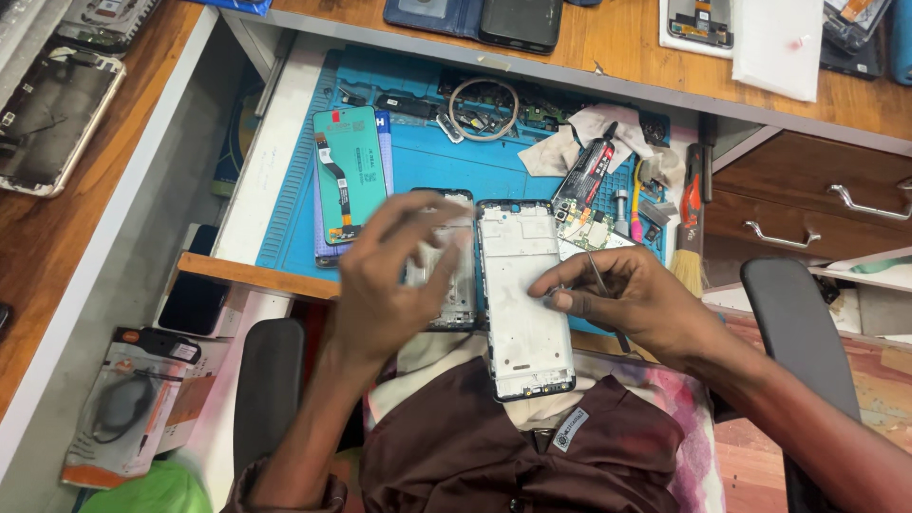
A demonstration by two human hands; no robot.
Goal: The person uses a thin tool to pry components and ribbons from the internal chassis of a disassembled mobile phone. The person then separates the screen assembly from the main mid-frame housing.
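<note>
right hand is pinched shut around a thin pair of metal tweezers, the thumb and forefinger reaching onto the right edge of the pale, black-rimmed phone frame. that frame lies lengthways toward the person, its far end on the blue work mat and its near end hanging over the desk edge above a brown shirt. left hand is motion-blurred, fingers spread and loosely curled over a second, darker phone housing just left of the frame; whether it actually grips that housing, cannot tell. further left on the mat lies a teal-backed display panel with an orange-tipped flex cable. behind the frame, a green circuit board, a black glue tube on a crumpled grey cloth, and a coil of pale wire.
</note>
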